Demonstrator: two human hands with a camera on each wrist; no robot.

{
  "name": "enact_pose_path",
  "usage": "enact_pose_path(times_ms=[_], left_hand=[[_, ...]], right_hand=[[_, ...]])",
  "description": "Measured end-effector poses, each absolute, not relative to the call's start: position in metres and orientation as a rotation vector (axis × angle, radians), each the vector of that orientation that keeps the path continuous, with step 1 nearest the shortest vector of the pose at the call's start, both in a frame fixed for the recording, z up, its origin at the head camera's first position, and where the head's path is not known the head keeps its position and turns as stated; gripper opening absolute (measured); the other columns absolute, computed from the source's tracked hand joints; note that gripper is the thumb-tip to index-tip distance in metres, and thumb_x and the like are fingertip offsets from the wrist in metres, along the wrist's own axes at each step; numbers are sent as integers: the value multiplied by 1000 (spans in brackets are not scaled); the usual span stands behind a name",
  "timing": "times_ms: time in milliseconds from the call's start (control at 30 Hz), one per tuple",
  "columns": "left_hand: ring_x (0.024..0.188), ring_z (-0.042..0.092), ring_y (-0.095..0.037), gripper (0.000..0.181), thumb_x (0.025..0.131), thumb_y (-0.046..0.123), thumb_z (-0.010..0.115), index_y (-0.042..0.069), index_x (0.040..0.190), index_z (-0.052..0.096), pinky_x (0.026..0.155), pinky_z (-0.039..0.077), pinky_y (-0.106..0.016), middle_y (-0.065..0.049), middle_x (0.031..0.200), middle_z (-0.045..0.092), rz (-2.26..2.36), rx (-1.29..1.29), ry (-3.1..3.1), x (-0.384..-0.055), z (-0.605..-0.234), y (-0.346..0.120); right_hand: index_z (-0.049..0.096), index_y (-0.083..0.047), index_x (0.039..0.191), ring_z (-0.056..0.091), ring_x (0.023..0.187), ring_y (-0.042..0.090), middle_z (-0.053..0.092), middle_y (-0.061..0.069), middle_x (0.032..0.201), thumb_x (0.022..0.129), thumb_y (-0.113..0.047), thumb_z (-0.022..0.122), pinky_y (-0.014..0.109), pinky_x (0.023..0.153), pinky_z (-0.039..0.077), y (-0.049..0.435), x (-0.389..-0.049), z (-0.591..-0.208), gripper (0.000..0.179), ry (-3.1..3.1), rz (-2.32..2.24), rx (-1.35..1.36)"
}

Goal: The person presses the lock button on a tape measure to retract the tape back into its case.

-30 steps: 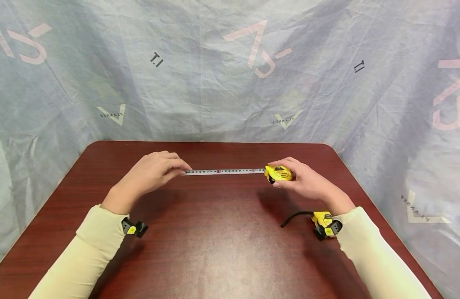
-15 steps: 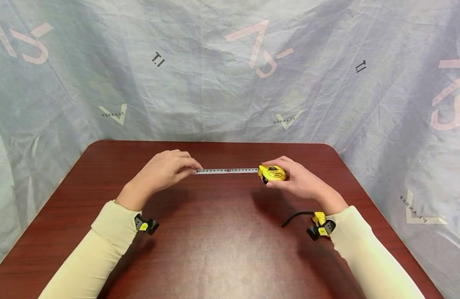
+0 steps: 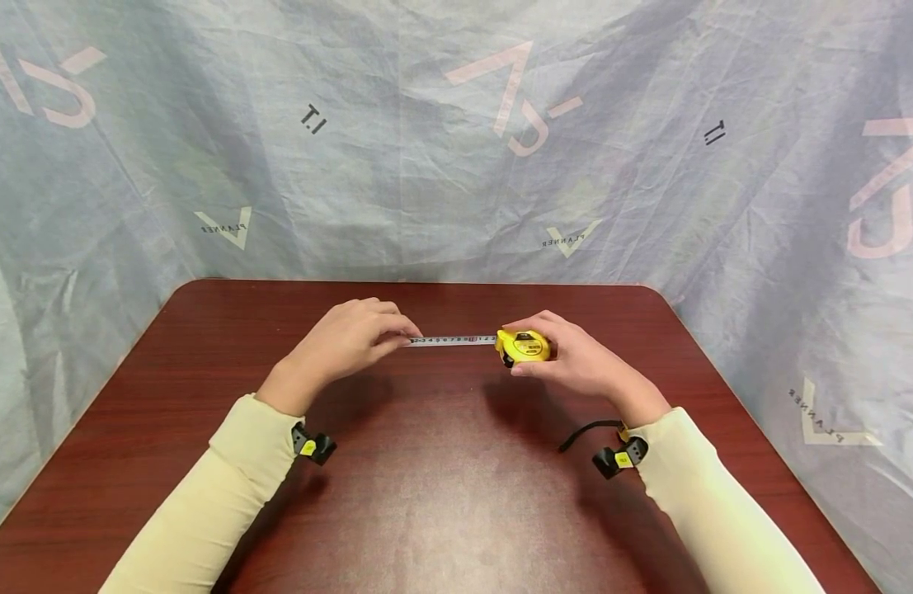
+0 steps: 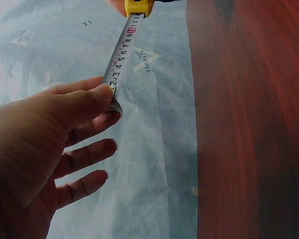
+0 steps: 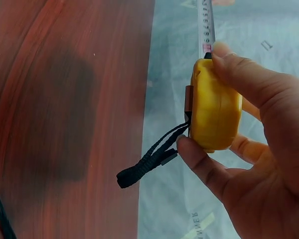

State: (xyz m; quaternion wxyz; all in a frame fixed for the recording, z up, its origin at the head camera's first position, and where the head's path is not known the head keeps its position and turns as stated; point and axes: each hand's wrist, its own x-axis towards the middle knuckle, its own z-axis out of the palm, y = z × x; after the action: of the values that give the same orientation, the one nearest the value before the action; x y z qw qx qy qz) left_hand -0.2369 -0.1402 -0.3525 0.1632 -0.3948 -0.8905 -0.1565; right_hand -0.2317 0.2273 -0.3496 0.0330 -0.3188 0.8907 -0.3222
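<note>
My left hand (image 3: 352, 342) pinches the hooked end of a tape measure's white blade (image 3: 456, 341) between thumb and index finger; in the left wrist view the other fingers spread loosely below the blade (image 4: 123, 47). My right hand (image 3: 585, 355) grips the yellow tape measure case (image 3: 529, 346), fingers and thumb around its sides. The short blade runs straight between both hands, above the table, numbers facing up. In the right wrist view the thumb or a finger lies by the blade's mouth on the case (image 5: 214, 109), and a black wrist strap (image 5: 147, 167) hangs from it.
A second yellow tape measure (image 3: 623, 431) lies on the table, mostly hidden behind my right wrist, its black strap (image 3: 585, 427) stretching left. The dark red wooden table (image 3: 456, 511) ends at a grey printed cloth (image 3: 426, 165) hanging behind it. Cameras sit on both wrists.
Both hands have come closer together, the left moving right and the right moving left. The blade has drawn back into the case, so less of it shows. My right wrist now covers more of the second tape measure.
</note>
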Motion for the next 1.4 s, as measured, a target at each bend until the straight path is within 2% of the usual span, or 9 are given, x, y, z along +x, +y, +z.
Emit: enact_pose_path(times_ms=[800, 1400], left_hand=[[94, 65, -16, 18, 95, 17, 77, 24, 112, 80, 80, 51, -37, 10, 104, 70, -451, -1189, -2502, -244, -356, -109], [95, 65, -17, 19, 95, 17, 77, 24, 113, 80, 81, 51, -37, 9, 104, 70, -437, -1201, -2524, -243, -357, -91]], right_hand=[[64, -26, 138, 60, 104, 14, 55, -2, 127, 87, -34, 86, 34, 86, 54, 199, -231, -350, 56, 2730, -1008, -1002], [66, -24, 136, 59, 103, 12, 58, -2, 122, 87, -33, 86, 33, 85, 54, 183, -229, -351, 54, 2714, -1004, -1093]])
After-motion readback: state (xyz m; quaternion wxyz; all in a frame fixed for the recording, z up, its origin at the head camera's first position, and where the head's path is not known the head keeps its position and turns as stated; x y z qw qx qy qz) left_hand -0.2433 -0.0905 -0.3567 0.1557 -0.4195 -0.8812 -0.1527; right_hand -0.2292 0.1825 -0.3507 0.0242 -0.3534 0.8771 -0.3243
